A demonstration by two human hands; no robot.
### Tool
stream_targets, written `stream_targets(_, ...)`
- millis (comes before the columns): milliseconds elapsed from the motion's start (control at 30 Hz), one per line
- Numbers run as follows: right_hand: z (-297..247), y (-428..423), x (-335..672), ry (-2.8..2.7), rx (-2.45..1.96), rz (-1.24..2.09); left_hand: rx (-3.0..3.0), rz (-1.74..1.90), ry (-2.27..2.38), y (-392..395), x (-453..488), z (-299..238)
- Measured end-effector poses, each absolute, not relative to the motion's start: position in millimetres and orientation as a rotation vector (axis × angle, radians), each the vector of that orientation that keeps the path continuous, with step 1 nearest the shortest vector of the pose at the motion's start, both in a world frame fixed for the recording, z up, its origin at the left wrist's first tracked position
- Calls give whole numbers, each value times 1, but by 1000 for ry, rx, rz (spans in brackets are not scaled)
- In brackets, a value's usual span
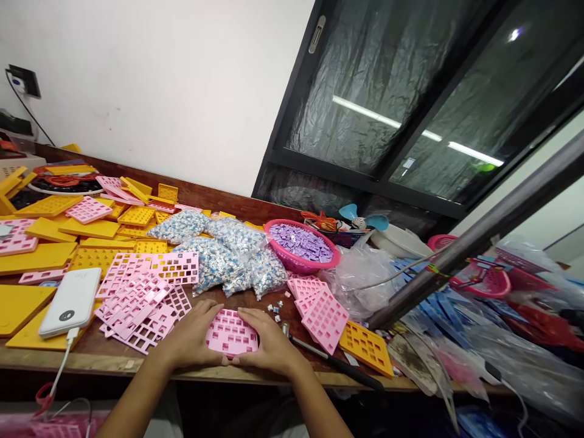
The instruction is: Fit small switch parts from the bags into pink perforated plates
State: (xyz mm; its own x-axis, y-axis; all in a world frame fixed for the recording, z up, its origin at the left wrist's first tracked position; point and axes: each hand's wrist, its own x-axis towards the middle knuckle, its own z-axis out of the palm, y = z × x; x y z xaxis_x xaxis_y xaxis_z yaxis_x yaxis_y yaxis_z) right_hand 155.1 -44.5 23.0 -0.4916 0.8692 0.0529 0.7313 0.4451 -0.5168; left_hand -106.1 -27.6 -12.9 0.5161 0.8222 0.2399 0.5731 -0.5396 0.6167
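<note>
Between my two hands, near the table's front edge, is a pink plate with rows of square holes. My left hand wraps round its left side, and my right hand grips the right side, both thumbs at the near edge. Several loose pink grid frames lie just left of my hands. To the right is a fanned stack of pink plates. A few small white-and-blue parts lie beyond my right hand. Beside that hand rests a hammer-like tool with a black handle.
Clear bags of small blue-and-white parts lie behind my hands. A pink basket holds purple pieces. Yellow plates pile up at left, near a white power bank. A dark slanted pole crosses the right side.
</note>
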Motion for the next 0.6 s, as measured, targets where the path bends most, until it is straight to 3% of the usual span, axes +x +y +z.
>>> stream_targets(600, 16, -44, 154, -2375, -1330, 684, 2270, 757, 1115, -29, -107, -12)
